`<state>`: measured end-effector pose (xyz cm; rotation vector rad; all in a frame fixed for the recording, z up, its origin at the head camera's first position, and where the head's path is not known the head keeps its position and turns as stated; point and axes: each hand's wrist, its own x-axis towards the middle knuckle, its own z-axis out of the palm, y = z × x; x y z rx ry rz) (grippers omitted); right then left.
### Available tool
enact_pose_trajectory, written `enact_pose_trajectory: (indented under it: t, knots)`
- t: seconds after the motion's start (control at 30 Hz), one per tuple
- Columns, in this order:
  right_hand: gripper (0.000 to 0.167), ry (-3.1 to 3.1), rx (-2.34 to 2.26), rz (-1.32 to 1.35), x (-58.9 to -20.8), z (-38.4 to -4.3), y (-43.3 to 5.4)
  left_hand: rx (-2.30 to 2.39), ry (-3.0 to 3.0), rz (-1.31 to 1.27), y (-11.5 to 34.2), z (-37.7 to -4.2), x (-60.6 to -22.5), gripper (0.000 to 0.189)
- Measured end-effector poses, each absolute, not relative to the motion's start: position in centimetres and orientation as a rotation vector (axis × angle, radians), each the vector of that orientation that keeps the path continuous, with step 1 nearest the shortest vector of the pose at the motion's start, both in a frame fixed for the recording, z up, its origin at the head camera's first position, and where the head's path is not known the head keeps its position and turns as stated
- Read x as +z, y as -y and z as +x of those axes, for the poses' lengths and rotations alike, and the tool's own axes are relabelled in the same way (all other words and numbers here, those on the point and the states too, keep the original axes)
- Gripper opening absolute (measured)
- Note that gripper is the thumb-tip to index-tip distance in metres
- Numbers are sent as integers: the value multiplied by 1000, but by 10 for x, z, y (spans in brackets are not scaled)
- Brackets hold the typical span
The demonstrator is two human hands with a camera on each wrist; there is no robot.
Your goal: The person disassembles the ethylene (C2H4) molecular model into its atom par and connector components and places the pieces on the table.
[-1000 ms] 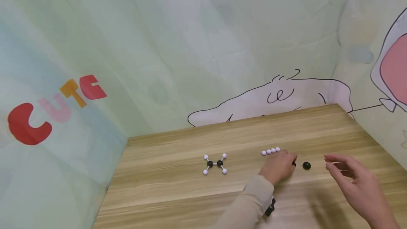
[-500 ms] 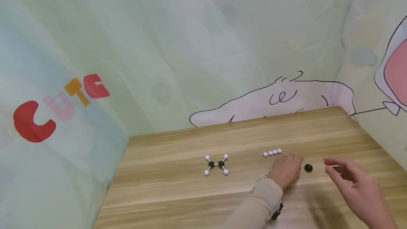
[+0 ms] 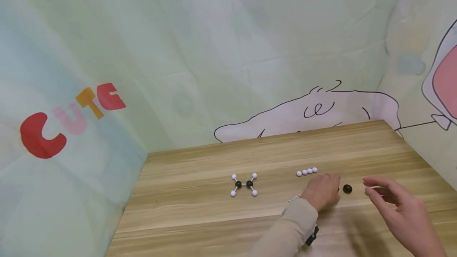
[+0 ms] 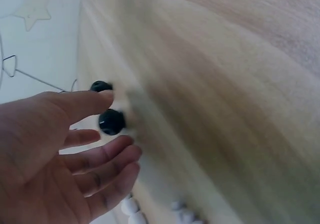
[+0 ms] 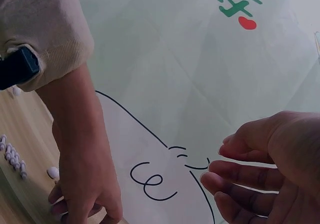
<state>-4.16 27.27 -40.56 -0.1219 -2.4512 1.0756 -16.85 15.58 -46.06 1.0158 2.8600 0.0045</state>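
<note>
My left hand (image 3: 321, 190) reaches down over the table with loosely bent fingers around a black ball (image 4: 111, 122). In the left wrist view the ball sits between thumb and fingers, with no clear grip on it. Just beyond lies a second black ball (image 3: 347, 188). My right hand (image 3: 401, 209) hovers to its right, thumb and fingers bent and apart, holding nothing. Behind the left hand several white balls (image 3: 304, 172) form a row. Short white connector sticks (image 3: 294, 198) lie side by side, partly hidden by the left wrist.
A ball-and-stick molecule model (image 3: 249, 184) of two black balls and several white ones lies further left on the wooden table (image 3: 185, 209). A printed curtain (image 3: 192, 70) closes off the back and sides. The left cuff carries a black strap device (image 3: 312, 236).
My left hand has moved slightly right, bringing its black ball closer to the other one. The connector sticks have come into view beside the wrist. My right hand stays nearly still.
</note>
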Motion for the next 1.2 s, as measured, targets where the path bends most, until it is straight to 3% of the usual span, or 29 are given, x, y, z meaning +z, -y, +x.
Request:
enact_pose_trajectory:
  t: [0.33,0.5,1.2]
  knots:
    - [20,2457,1078,-127,-405,-43,-270,248,-2801,955,-106,-188,-417,45]
    - [21,2508,1063,-163,-406,-45,-268,378,-2829,907,-70,-192,-408,39]
    - [23,2516,1119,-136,-411,-45,-263,449,-2929,451,56,-208,-442,31]
